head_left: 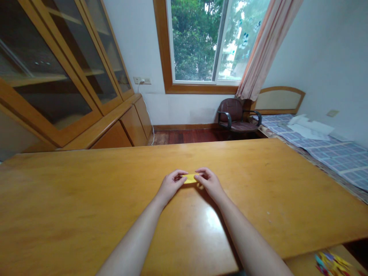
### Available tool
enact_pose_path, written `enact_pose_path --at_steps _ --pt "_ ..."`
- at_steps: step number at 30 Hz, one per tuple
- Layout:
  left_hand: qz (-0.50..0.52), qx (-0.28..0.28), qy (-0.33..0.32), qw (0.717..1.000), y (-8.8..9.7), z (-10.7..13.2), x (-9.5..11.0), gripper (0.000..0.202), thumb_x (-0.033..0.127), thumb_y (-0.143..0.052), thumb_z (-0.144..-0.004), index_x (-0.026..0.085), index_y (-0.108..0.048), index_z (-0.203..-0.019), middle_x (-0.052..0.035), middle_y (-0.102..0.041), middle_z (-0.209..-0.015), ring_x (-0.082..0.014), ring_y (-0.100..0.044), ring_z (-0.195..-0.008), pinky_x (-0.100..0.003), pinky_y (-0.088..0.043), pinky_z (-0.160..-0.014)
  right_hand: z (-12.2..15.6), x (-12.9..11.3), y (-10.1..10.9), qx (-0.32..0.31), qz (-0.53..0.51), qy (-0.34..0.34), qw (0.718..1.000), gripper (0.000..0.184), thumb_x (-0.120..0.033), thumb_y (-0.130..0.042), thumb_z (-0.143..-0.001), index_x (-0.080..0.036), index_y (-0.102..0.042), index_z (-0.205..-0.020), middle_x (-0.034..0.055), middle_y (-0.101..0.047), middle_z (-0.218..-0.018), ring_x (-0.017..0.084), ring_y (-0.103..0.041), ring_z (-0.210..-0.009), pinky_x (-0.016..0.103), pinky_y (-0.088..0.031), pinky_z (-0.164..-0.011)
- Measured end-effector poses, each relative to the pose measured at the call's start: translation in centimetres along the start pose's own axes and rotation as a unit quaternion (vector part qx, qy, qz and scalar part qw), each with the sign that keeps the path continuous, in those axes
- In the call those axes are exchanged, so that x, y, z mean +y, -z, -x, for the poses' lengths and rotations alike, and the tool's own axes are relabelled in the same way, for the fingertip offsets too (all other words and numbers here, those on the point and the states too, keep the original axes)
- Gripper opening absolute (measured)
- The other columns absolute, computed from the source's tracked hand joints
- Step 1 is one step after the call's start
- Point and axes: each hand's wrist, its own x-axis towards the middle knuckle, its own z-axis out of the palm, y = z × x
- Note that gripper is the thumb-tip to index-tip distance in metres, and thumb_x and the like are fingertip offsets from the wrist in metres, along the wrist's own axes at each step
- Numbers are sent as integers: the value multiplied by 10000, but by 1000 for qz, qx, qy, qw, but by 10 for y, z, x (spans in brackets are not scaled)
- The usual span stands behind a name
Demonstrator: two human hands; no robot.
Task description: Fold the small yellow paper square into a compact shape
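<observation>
Pinching the yellow paper (190, 178) by its ends, your left hand (171, 184) and right hand (209, 181) grip something probably light, flimsy, crease-prone.

Small yellow folded paper (190, 178) lies flat, just above the tabletop.

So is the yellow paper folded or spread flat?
Folded, it seems: the yellow paper is a small narrow strip pinched between the left hand and right hand.

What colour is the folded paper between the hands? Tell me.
The folded paper is yellow, clearest in the head view.
</observation>
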Motion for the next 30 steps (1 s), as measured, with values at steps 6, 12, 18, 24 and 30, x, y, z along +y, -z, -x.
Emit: enact_pose_path --at_steps 6,12,18,24,30 --pt "3 3 -1 1000 0 0 -1 264 339 -662 -756 167 -699 -953 -57 -716 -919 -199 -665 -868 -299 -519 -815 0 -1 -1 3 0 -5 1000 313 -428 -735 -728 -180 -648 -898 -26 -605 -670 103 -535 -531 227 -415 -515" --pt "2 -1 -17 1000 1 -1 -2 248 343 -656 -776 170 -703 -947 -54 -718 -930 -200 -661 -896 -303 -512 -842 0 -1 -1 12 11 4 1000 284 -427 -722 -738 -178 -682 -870 -13 -618 -681 108 -528 -554 233 -418 -527" --pt "-15 -1 -28 1000 2 -1 -5 227 340 -644 -796 172 -709 -935 -58 -721 -946 -208 -655 -917 -315 -500 -863 0 -2 1 10 41 11 999 252 -392 -701 -762 -186 -727 -905 21 -679 -766 142 -575 -664 260 -445 -601" --pt "-18 2 -28 999 1 0 -3 227 334 -641 -795 169 -713 -933 -58 -727 -936 -204 -662 -903 -302 -506 -842 0 -1 1 15 35 13 999 252 -391 -705 -761 -175 -712 -892 3 -648 -725 123 -556 -623 246 -433 -580" --pt "-37 7 -34 999 1 0 -1 242 351 -626 -810 168 -730 -929 -59 -741 -942 -206 -674 -901 -304 -515 -843 -1 4 2 4 7 -1 1000 328 -418 -706 -762 -177 -650 -977 -27 -609 -705 96 -540 -538 222 -421 -515"
